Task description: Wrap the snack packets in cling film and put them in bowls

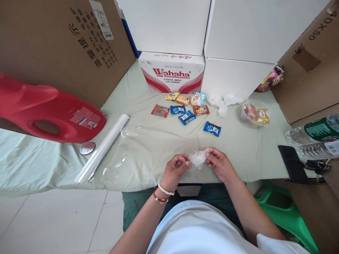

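Between my two hands, just over the table's front edge, is a small crumpled piece of clear plastic film [198, 159]. My left hand [177, 168], with bracelets at the wrist, pinches its left side. My right hand [218, 163] grips its right end between thumb and fingers. Beyond my hands a blue snack packet [212, 128] lies by itself. Farther back are several small wrapped snacks, among them another blue packet [186, 117], a red-edged packet [160, 110] and a yellow packet [172, 96]. A clear bowl [245, 119] with snacks inside stands to the right.
A roll of plastic film [103, 146] lies at left, near a round metal lid [87, 148] and a big red jug [50, 109]. White boxes and a Wahaha carton [172, 74] line the back. Bottles [315, 130] and a black phone [292, 164] lie at right. More crumpled plastic [222, 104] rests behind.
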A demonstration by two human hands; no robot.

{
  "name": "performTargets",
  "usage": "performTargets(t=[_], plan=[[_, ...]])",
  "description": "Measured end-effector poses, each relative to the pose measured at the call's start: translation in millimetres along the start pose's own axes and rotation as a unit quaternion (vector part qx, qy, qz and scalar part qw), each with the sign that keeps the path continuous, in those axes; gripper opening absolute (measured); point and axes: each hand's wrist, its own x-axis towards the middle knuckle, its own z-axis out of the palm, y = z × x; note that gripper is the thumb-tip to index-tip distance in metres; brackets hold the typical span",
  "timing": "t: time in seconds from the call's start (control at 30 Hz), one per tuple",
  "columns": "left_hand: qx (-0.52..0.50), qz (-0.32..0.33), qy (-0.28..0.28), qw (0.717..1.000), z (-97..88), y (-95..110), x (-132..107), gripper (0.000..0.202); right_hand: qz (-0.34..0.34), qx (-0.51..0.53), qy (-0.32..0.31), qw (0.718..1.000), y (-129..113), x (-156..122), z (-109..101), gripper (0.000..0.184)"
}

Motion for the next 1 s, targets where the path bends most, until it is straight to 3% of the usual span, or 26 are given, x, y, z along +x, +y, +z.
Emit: performTargets(t=[0.13, 0.23, 0.33, 0.4, 0.67, 0.83, 1.0], plan=[[-0.029, -0.02, 0.032, 0.999, -5.1, 11.5, -3.1, 0.051, 0.004, -0.021, 0.015, 1.0, -4.0, -1.3, -14.3, 0.044], [0.026, -0.022, -0.018, 0.999, 2.1, 13.6, -6.1, 0.062, -0.042, -0.096, 0.018, 0.994, -2.8, -4.0, -12.5, 0.043], [0.103, -0.02, -0.057, 0.993, 11.2, 10.3, -4.8, 0.053, -0.101, -0.174, -0.018, 0.979, -0.8, -5.4, -3.4, 0.037], [0.102, -0.024, -0.043, 0.994, 12.5, 7.6, -1.9, 0.046, -0.123, -0.188, -0.031, 0.974, -0.2, -4.9, 0.7, 0.034], [-0.083, -0.061, 0.058, 0.993, -14.9, 9.0, 2.7, 0.055, -0.046, -0.055, 0.019, 0.997, -3.3, -2.9, -19.5, 0.038], [-0.091, -0.012, 0.085, 0.992, -27.1, 12.5, 5.5, 0.051, -0.018, 0.045, 0.048, 0.998, -9.9, -5.4, -34.7, 0.034], [-0.059, 0.001, 0.058, 0.997, -28.5, 20.9, 4.6, 0.056, -0.056, 0.035, 0.061, 0.996, -17.5, -6.0, -50.3, 0.034]])
